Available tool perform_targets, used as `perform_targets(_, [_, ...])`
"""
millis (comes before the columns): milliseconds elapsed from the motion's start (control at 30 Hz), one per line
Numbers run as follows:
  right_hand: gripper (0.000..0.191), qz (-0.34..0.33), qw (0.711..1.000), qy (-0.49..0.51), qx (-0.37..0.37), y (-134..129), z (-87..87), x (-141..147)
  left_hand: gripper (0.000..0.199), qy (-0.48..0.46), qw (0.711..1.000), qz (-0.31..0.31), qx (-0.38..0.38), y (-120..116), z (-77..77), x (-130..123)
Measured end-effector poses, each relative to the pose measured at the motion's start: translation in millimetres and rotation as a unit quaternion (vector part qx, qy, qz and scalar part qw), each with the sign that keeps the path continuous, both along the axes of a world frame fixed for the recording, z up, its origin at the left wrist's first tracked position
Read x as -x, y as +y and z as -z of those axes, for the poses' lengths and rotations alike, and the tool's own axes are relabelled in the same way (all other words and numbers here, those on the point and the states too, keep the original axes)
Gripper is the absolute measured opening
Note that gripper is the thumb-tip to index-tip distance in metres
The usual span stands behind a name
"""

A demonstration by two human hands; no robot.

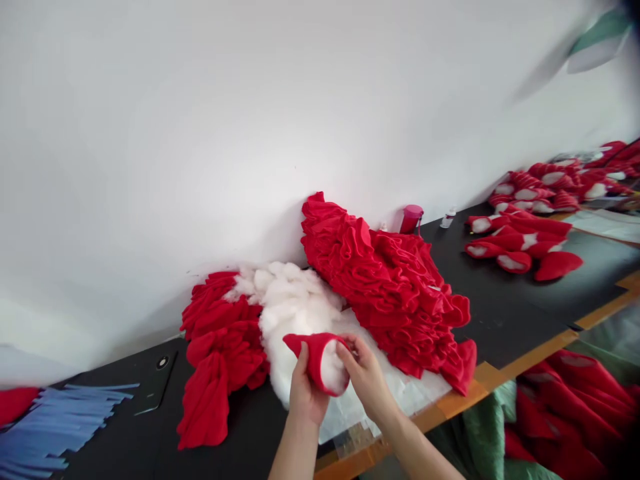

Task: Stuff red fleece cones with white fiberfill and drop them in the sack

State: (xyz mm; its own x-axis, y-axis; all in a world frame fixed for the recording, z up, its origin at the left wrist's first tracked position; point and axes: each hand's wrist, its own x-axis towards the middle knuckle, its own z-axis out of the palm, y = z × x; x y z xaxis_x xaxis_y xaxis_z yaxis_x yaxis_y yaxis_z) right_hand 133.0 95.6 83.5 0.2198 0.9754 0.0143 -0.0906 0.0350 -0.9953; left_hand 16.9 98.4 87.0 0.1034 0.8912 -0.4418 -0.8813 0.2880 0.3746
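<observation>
The left hand held a red cloth cone from below, and its fingers curled up the side. The right hand held the wide open end of the cone, with its fingers bent over the red edge. White fluff filled that open end. The cone was between the two hands, just over a big fluff pile.

The fluff pile lay on a black table, beside a big heap of red cloth and a smaller red heap. A phone and blue paper strips lay on the left side of the table. A pink cup and a small bottle stood by the white wall. Farther right lay many red cones with white ends. Down on the floor, more red cloth sat on a green bag.
</observation>
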Motion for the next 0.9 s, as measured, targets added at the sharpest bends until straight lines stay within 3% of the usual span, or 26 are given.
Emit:
perform_targets(100, [0.020, 0.052, 0.980, -0.154, -0.117, -13, 11.7, 3, 0.023, 0.030, 0.998, -0.045, 0.030, 10, -0.5, 0])
perform_targets(200, [0.031, -0.020, 0.961, -0.204, -0.185, -18, 19.3, 8, 0.030, 0.043, 0.998, -0.041, 0.004, 9, -0.9, -2])
perform_targets(300, [0.045, -0.072, 0.960, -0.188, -0.195, -14, 14.2, 12, 0.039, 0.081, 0.993, -0.038, -0.082, -2, -2.8, -7])
perform_targets(367, [0.040, -0.120, 0.965, -0.145, -0.181, -10, 6.7, 10, 0.052, 0.104, 0.986, -0.032, -0.127, -8, -5.5, -7])
perform_targets(433, [0.032, -0.130, 0.974, -0.089, -0.164, -9, 1.8, 7, 0.056, 0.117, 0.984, -0.035, -0.130, -10, -8.1, -4])
perform_targets(500, [0.028, -0.099, 0.981, -0.058, -0.158, -10, 1.8, 6, 0.050, 0.120, 0.986, -0.057, -0.098, -9, -9.8, -2])
perform_targets(600, [0.033, -0.082, 0.976, -0.108, -0.171, -15, 5.3, 12, 0.042, 0.099, 0.992, -0.064, -0.047, -6, -9.9, -4])
perform_targets(733, [0.032, -0.060, 0.963, -0.174, -0.195, -17, -1.1, 27, 0.044, 0.097, 0.992, -0.044, -0.065, -11, -9.5, -11])
perform_targets(900, [0.025, -0.046, 0.937, -0.249, -0.241, -14, -12.6, 41, 0.042, 0.146, 0.983, -0.088, -0.064, -16, -13.8, -8])
